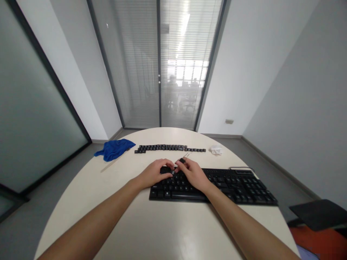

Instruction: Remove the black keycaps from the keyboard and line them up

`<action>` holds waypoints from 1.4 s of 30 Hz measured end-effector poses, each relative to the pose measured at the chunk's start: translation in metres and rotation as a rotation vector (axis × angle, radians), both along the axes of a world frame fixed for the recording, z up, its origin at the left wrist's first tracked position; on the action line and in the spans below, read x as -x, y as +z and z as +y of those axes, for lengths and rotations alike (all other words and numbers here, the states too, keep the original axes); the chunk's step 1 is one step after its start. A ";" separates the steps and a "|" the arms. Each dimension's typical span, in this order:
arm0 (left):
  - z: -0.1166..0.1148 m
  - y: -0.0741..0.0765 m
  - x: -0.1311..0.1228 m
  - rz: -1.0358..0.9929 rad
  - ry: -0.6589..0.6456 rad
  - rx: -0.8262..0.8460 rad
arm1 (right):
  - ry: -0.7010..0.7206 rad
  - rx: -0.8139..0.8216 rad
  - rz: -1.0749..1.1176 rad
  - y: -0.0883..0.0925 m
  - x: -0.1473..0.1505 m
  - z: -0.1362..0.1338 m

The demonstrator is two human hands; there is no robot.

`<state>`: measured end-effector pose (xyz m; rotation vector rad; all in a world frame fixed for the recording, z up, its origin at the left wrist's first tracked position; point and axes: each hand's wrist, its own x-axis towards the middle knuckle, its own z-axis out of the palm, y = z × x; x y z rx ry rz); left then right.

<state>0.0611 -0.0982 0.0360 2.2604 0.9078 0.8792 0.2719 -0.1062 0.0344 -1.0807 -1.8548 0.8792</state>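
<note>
A black keyboard [187, 196] lies across the table under both of my hands. Over its upper left keys, my left hand [155, 172] is closed, thumb and fingertips pinching a small dark keycap [172, 173]. My right hand [193, 174] curls its fingers around a keycap puller with a black handle [182, 160], whose thin wires point away from me. The fingertips of both hands come close together above the keys. Beyond them, loose black keycaps [162, 147] stand in rows on the table.
A crumpled blue cloth [115, 148] lies at the left, with a thin pale stick [110, 165] beside it. White crumpled tissue or plastic [216, 150] sits at the right. The round white table [173, 231] has a curved edge, and a chair [320, 216] stands at the lower right.
</note>
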 end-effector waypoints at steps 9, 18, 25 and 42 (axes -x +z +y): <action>-0.002 0.007 0.000 0.198 -0.044 -0.311 | 0.041 0.036 0.148 -0.004 0.000 0.004; -0.002 0.056 -0.004 -0.031 0.142 -0.477 | -0.016 0.033 0.079 -0.001 0.002 0.002; 0.027 0.081 0.019 -0.202 0.549 -0.584 | -0.046 0.036 0.004 -0.001 0.003 0.000; 0.067 -0.022 0.069 0.259 0.682 -0.397 | -0.029 0.034 -0.012 0.003 0.003 -0.003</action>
